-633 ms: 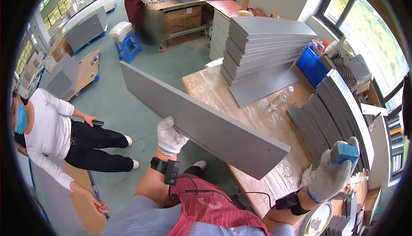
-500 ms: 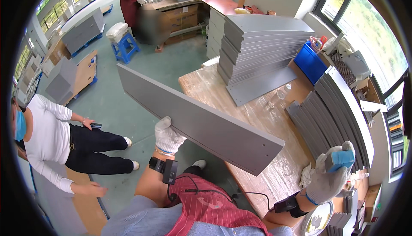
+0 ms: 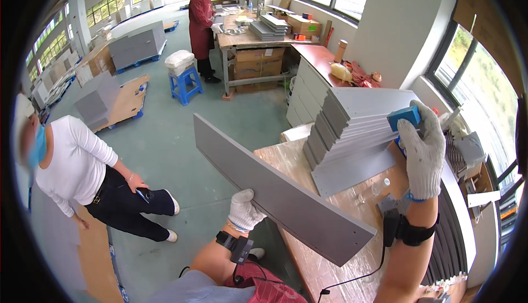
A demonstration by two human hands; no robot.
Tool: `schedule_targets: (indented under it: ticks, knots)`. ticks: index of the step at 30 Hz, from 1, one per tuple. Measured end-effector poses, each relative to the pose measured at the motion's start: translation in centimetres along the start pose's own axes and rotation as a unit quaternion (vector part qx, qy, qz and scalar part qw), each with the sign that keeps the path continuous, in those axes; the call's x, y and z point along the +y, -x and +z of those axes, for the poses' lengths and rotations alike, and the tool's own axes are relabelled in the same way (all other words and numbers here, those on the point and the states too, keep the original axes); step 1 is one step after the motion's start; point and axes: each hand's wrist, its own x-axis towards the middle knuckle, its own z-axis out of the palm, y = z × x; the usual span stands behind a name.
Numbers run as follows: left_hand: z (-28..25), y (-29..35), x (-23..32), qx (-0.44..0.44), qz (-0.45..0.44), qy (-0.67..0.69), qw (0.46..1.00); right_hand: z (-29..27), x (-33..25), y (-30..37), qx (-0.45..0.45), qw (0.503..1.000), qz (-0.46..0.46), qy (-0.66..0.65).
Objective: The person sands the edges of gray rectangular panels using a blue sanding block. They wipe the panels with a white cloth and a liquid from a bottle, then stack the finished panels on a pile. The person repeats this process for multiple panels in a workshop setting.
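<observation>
My gloved left hand (image 3: pixel 246 210) grips a long grey panel (image 3: pixel 275 190) by its lower edge. The panel slants from far left to near right, its right end over the plastic-wrapped table (image 3: pixel 291 157), with small holes near that end. Raised at the right, my gloved right hand (image 3: pixel 424 151) pinches a small blue block (image 3: pixel 404 118) between thumb and fingers, apart from the panel. Behind the block stands a tall stack of grey panels (image 3: pixel 352 116). Beneath my right forearm, more curved-looking dark grey panels (image 3: pixel 454 242) stand in a row.
A person in a white top (image 3: pixel 82 146) stands at the left, holding a phone. Another person in a red coat (image 3: pixel 201 22) works at a far bench (image 3: pixel 234 41). A blue stool (image 3: pixel 186 85) carries a white container. Clear cups (image 3: pixel 380 184) stand on the table.
My right hand has risen and moved farther away with the blue block. The view has tilted up, showing more of the room. My left hand still holds the panel.
</observation>
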Motion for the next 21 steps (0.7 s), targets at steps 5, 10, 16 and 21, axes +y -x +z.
schedule_targets:
  ticks: [5, 10, 16, 21]
  knots:
    - [0.2, -1.0, 2.5, -0.009, -0.018, 0.041, 0.999, 0.3, -0.7, 0.8, 0.111, 0.975, 0.043, -0.190]
    - [-1.7, -2.1, 5.7, -0.034, 0.003, 0.053, 0.998, -4.7, 0.8, 2.6, -0.175, 0.769, 0.030, -0.614]
    - [-1.1, -6.1, 5.9, -0.056, -0.055, 0.065, 0.995, 0.1, -8.8, -2.2, -0.027, 0.996, -0.080, -0.031]
    - [0.4, -3.1, 9.8, 0.005, 0.031, 0.009, 0.999, 9.0, -6.7, -7.7, -0.063, 0.996, -0.050, 0.023]
